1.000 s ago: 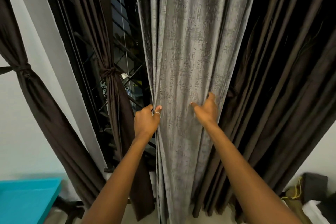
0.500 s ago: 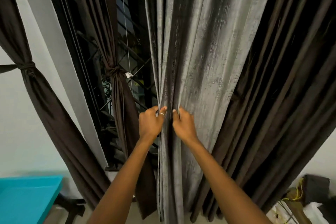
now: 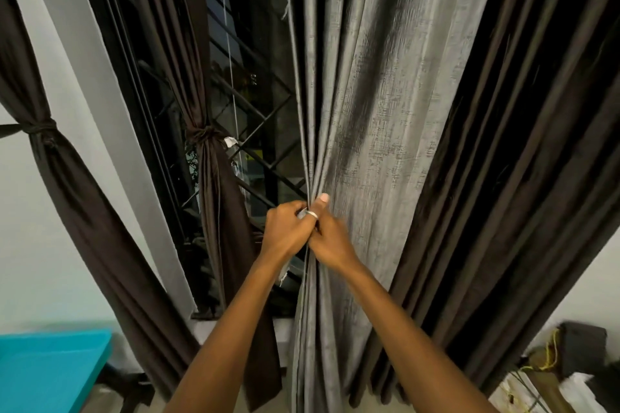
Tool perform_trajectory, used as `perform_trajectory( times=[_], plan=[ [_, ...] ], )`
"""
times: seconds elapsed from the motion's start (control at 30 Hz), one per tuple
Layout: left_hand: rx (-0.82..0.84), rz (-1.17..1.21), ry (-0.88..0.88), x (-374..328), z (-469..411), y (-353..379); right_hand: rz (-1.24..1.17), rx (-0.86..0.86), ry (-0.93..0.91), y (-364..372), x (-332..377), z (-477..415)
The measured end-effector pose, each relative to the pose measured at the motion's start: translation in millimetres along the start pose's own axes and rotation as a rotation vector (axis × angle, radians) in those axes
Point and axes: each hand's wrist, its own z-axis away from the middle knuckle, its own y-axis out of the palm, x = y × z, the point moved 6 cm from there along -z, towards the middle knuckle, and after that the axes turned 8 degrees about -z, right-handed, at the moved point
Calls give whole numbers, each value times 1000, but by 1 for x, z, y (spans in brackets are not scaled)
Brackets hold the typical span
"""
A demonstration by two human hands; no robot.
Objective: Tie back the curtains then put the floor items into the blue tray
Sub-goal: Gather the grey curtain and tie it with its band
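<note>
Grey woven curtain [image 3: 385, 111] hanging straight ahead of the person, its long axis vertical. It is drawn into a narrow bunch at the level of the hands and fans out wide above them, mostly to the right. Left hand [image 3: 287, 231]: fingers curled round the left edge of the bunch, ringed thumb [image 3: 320, 206] laid up across the cloth. Right hand [image 3: 332, 243]: blurred, fingers apparently curled round the same bunch from the right, just below the left hand and touching it. Both hands thus grip the curtain at one point. Whether either also holds a tie cannot be told, though a pale frayed scrap [image 3: 284, 273] shows under the left wrist. The governing relation, as judged: the ungathered folds lie up and to the right of the grip, so the right hand is the nearer one to sweep them in while the left hand holds the bunch. Any band would have to pass horizontally, across the vertical axis. Dark brown curtain [image 3: 523, 144] hangs loose just right of the grey one. Two more are already knotted at mid-height on the left: a near brown curtain [image 3: 209, 157] before the window grille [image 3: 258, 111] and a far brown curtain [image 3: 47, 141] against the wall [image 3: 40, 245]. Blue tray [image 3: 50, 365] at lower left. The floor items [image 3: 570, 355] lie at lower right, well apart from it and untouched.
</note>
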Motion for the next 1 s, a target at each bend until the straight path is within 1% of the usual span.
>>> perform_trajectory(
  times=[0.13, 0.23, 0.33, 0.37, 0.4, 0.43, 0.53, 0.6, 0.63, 0.67, 0.73, 0.83, 0.87, 1.0],
  plan=[
    [-33, -125, -50, -4, -7, 3, 3, 1, -1, 0, -4, 0],
    [-77, -113, -90, -2, -8, 7, -24, 9, 18, 2, -7, 0],
    [-113, -105, -83, 2, -7, 8, -52, 72, 56, -3, -14, 2],
    [-123, -111, -81, 3, -7, 8, -25, 48, 55, -8, -16, 4],
    [-128, -116, -80, 4, -8, 7, 17, -28, 38, -18, -17, 7],
    [-127, -123, -78, 6, -9, 6, 75, -162, 9, -31, -17, 11],
    [-130, -146, -58, 8, -10, 4, 239, -643, -95, -73, -12, 25],
    [-130, -144, -44, 9, -11, 3, 341, -866, -49, -96, -11, 29],
    [-129, -148, -42, 9, -11, 3, 350, -921, 3, -107, -10, 29],
    [-128, -152, -40, 9, -11, 3, 334, -933, 55, -116, -13, 27],
    [-121, -148, -39, 9, -11, 6, 241, -872, 153, -129, -24, 23],
    [-101, -133, -36, 8, -10, 8, -54, -675, 253, -134, -37, 11],
    [-96, -126, -31, 7, -10, 8, -99, -617, 264, -133, -38, 9],
    [-85, -109, -10, 7, -10, 8, -29, -515, 192, -116, -33, 6]
  ],
)
